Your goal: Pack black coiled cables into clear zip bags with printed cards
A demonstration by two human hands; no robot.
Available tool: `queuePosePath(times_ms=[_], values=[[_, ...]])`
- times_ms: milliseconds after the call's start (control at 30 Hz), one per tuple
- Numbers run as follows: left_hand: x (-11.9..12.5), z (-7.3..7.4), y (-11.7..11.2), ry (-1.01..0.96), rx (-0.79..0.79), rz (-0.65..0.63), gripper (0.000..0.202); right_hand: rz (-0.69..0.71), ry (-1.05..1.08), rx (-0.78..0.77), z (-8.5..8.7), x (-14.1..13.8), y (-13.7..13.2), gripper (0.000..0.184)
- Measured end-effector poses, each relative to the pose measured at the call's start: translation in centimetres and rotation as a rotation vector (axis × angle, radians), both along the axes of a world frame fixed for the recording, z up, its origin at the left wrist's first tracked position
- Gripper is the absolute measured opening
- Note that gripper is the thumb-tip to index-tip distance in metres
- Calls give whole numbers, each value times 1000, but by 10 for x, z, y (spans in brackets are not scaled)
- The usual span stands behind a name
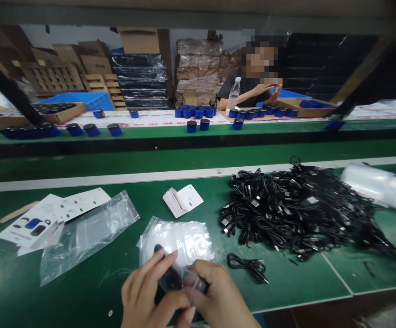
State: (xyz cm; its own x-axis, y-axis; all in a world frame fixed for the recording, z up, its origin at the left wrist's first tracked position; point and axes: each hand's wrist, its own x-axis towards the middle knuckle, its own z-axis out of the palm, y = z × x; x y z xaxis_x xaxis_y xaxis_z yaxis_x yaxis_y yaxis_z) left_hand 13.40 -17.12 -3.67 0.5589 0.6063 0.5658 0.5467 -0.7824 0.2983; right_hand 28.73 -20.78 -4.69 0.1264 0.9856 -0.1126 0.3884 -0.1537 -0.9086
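Observation:
At the table's near edge, my left hand (146, 291) and my right hand (223, 294) close around a small clear plastic bag (186, 275) with a black cable (171, 277) in it. My right thumb and fingers pinch one end of the bag. My left fingers lie along its other side, the thumb near the pinched end. Fingers hide part of the bag. Just beyond lies a stack of clear zip bags (187, 239). A single coiled black cable (249, 266) rests right of my right hand, in front of a large heap of black USB cables (286, 209).
Folded leaflets (180, 202) stand mid-table. Printed sheets (33, 223) and a large clear bag (88, 237) lie left; a plastic roll (378, 184) lies far right. Across the table, blue-and-black cylinders (191, 126) line a raised shelf, and a person (249, 86) sits behind a bottle (234, 95).

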Motion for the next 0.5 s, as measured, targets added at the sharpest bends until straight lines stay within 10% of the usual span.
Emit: queuePosePath(times_ms=[167,233,500], values=[[-16,23,26,286,-453,-161,51,273,-37,37,22,13,0,20],[-15,27,30,325,-702,-132,30,200,39,21,25,14,1,15],[-5,24,20,-264,-1175,121,30,39,278,53,23,13,-3,8]])
